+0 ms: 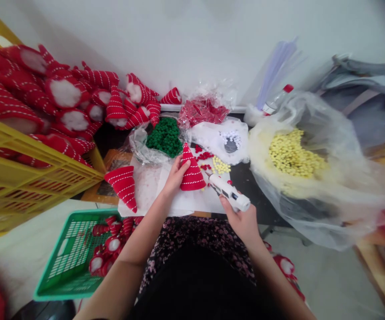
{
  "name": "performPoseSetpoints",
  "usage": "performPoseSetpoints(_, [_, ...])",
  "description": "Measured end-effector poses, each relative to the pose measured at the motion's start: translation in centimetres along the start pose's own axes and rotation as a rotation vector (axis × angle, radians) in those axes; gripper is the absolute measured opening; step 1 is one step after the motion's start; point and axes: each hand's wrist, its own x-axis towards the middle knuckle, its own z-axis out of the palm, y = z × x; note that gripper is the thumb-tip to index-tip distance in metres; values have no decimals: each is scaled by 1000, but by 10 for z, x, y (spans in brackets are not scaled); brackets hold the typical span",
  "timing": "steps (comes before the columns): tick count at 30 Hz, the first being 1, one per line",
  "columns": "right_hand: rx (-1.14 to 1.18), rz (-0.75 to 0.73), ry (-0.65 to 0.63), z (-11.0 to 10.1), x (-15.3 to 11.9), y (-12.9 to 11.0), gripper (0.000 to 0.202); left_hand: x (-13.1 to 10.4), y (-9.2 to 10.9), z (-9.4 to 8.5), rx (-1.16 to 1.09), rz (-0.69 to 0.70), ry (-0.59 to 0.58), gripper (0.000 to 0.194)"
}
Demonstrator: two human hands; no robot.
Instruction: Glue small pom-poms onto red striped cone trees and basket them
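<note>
My left hand [176,174] grips the left edge of a red cone-shaped hat [192,173] with white dashed stitching, its tip pointing away from me. In my right hand [244,220] is a white glue gun [228,191], its nozzle close to the hat's lower right edge; I cannot tell whether they touch. Small red pompoms [204,156] and yellow beads [220,165] lie on the white paper [145,186] just beyond the nozzle. A second red striped cone [123,184] rests at the paper's left side.
Stuffed red cones [69,91] overfill a yellow crate [29,178] at left. Bags of green pompoms [165,137], red pieces [204,111], white beads [230,140] and yellow beads [292,153] line the table. A green basket [64,258] sits below; a bottle [277,101] stands near the wall.
</note>
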Motion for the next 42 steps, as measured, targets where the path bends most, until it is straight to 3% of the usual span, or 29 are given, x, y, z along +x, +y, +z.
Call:
performPoseSetpoints(5, [190, 110, -143, -4, 7, 0, 43, 2, -1, -3, 6, -11, 9, 51])
performPoseSetpoints(24, [220, 126, -181, 2, 12, -5, 48, -1, 2, -2, -23, -29, -21, 54])
performPoseSetpoints(29, [77, 38, -54, 6, 7, 6, 38, -2, 3, 0, -42, -34, 4, 55])
performPoseSetpoints(34, [-149, -138, 95, 2, -2, 4, 32, 2, -1, 1, -98, -93, 114, 42])
performPoseSetpoints(38, [-143, -274, 53, 1, -10, -18, 25, 7, -5, 1, -148, -132, 108, 38])
performPoseSetpoints(42, [-173, -378, -2, 5, -13, -37, 26, 4, -1, 5, -84, -81, -2, 37])
